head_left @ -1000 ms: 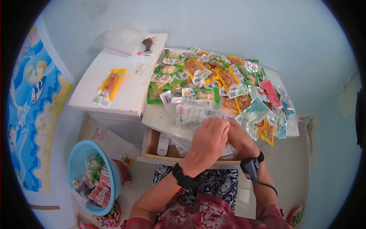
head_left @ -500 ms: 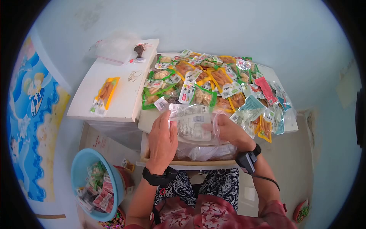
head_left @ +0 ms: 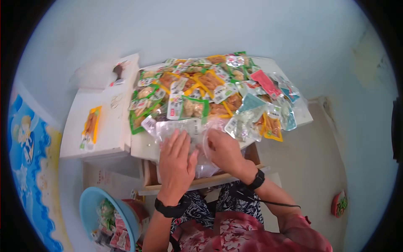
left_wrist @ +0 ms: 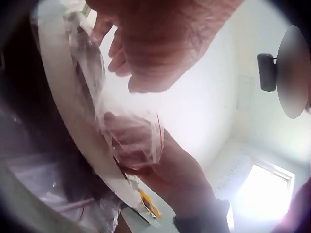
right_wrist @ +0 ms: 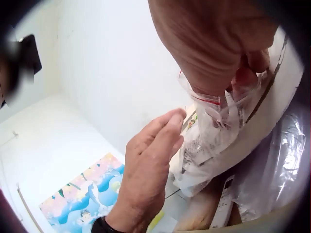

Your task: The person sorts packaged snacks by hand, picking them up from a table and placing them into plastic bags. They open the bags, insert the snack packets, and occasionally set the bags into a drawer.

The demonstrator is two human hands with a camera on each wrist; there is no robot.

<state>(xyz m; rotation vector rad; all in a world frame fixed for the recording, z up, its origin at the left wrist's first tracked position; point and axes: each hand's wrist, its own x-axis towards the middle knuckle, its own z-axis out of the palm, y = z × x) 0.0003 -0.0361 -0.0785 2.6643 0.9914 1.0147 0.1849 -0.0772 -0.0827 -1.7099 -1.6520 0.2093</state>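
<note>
A clear zip bag [head_left: 200, 147] with a red strip at its mouth lies over the table's front edge, white printed packets [head_left: 178, 126] showing through or beside it. My left hand [head_left: 178, 161] rests along its left side with straight fingers. In the right wrist view the same left hand [right_wrist: 150, 165] stands beside the crumpled bag [right_wrist: 209, 141]. The right hand [head_left: 228, 153] has its fingers bent at the bag's mouth. Seen from the left wrist, clear plastic covers this right hand [left_wrist: 136, 141] almost to the wrist. I cannot tell whether its fingers pinch anything inside.
Several snack pouches [head_left: 212, 80] cover the table behind the hands. Below the front edge, a drawer [head_left: 151, 172] is pulled out with plastic in it. A white cabinet [head_left: 75, 138] carries one yellow pouch [head_left: 91, 124]. A blue tub [head_left: 86, 210] of packets stands lower left.
Both hands were together at the bag; then the left moved off to its left side and now lies on it. The right hand has slipped into the mouth. The head view has shifted right.
</note>
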